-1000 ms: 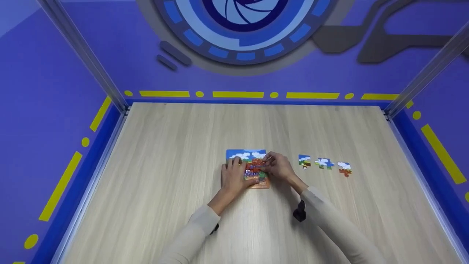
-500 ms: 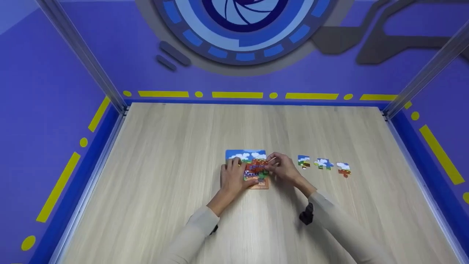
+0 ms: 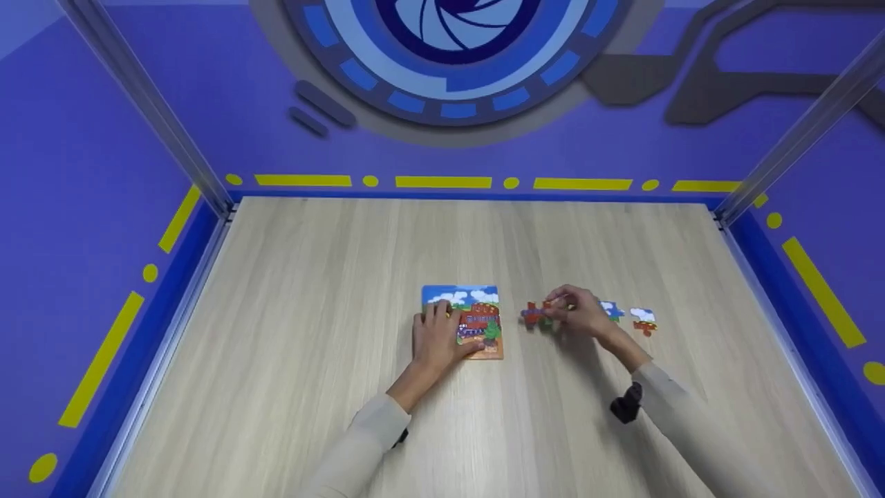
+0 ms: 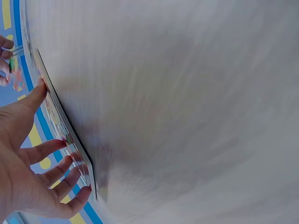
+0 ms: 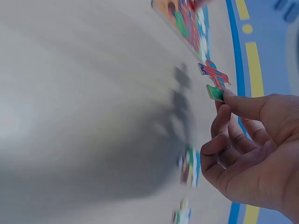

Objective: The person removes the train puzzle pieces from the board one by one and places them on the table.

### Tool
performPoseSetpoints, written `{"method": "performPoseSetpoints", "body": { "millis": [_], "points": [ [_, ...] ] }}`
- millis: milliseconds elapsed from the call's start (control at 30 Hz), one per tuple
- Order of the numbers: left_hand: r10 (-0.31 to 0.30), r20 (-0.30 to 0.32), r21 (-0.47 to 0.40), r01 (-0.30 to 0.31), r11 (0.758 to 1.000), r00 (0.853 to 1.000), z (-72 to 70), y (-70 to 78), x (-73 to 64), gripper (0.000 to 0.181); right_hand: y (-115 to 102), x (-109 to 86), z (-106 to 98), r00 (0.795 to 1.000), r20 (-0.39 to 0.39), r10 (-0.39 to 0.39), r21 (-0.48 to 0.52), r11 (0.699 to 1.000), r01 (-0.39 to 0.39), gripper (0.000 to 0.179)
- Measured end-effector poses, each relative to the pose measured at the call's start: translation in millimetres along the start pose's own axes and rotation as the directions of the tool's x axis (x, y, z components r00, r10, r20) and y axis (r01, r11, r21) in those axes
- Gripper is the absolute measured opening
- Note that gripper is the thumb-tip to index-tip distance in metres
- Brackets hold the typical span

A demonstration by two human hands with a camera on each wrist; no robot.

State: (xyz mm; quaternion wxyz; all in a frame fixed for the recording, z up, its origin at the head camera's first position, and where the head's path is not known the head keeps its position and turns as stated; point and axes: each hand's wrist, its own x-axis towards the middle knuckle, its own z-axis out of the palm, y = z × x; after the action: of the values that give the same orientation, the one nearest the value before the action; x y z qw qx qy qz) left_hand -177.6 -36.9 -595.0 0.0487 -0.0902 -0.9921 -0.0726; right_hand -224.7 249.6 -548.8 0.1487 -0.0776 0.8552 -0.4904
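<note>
My left hand (image 3: 435, 337) rests on a picture puzzle board (image 3: 479, 319), its fingers spread over the left part and the thumb near the lower edge. The board shows blue sky, clouds, a red train-like shape and an orange bottom. To the right of the board, my right hand (image 3: 584, 315) pinches a red and green jigsaw piece (image 5: 216, 77) between thumb and finger. That piece is held above the table, apart from the board. In the left wrist view, the left fingertips (image 4: 70, 160) touch the board's face.
A blue-and-white jigsaw piece (image 3: 610, 310) and a white-and-red jigsaw piece (image 3: 643, 321) lie right of my right hand. Another loose piece (image 5: 189, 165) lies below the hand in the right wrist view. Purple-blue walls (image 3: 207, 104) enclose the wooden table (image 3: 332, 263).
My right hand has moved right, away from the board, carrying the red and green jigsaw piece, and now covers the nearest loose piece in the head view. The left hand stays on the board.
</note>
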Motion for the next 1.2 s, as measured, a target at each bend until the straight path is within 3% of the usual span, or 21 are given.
{"method": "performPoseSetpoints", "body": {
  "millis": [267,600,1200],
  "points": [
    [0.008,0.002,-0.014,-0.008,1.000,1.000,1.2,3.8,2.4,0.081,20.2,-18.8,-42.2,0.998,-0.015,0.061,-0.001,0.998,-0.061,0.031],
    [0.024,-0.025,0.008,-0.024,1.000,0.999,4.7,2.6,-1.8,0.083,47.0,-45.6,-65.3,0.982,-0.054,0.183,-0.058,0.981,-0.186,0.034],
    [0.007,0.009,-0.038,-0.007,0.999,1.000,2.3,-0.4,1.7,0.082,75.1,-84.5,-112.9,0.961,-0.004,0.278,-0.058,0.959,-0.278,0.042]
  ]
}}
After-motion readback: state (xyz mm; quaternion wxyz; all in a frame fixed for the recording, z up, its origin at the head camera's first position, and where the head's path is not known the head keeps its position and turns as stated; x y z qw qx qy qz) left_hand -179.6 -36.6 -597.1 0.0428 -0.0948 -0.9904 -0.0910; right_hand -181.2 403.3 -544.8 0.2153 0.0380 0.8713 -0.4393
